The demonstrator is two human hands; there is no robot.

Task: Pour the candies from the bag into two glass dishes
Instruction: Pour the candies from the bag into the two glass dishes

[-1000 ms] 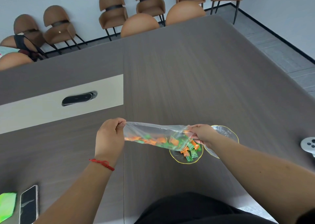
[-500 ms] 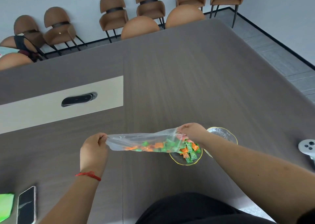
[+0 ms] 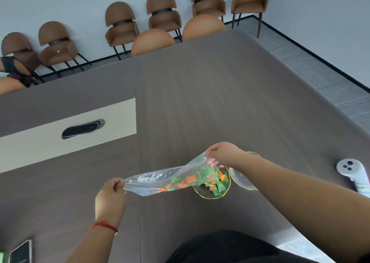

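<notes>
A clear plastic bag [image 3: 152, 180] stretches sideways above the dark table [image 3: 200, 102]. My left hand [image 3: 111, 197] pinches its bottom end. My right hand [image 3: 226, 153] grips the mouth end over a gold-rimmed glass dish [image 3: 202, 192]. Orange and green candies [image 3: 190, 180] crowd the mouth end of the bag, and several lie in that dish. A second glass dish [image 3: 242, 180] sits just right of the first, partly hidden behind my right forearm; I cannot tell whether it holds any candy.
A white controller [image 3: 352, 171] lies near the table's right edge. A phone [image 3: 21, 252] rests at the bottom left. A black cable port [image 3: 82, 129] sits in the light panel. Brown chairs [image 3: 122, 27] line the far wall.
My left hand drew the bag's bottom end further left and down. The candies slid toward the mouth, and more of them now lie in the near dish.
</notes>
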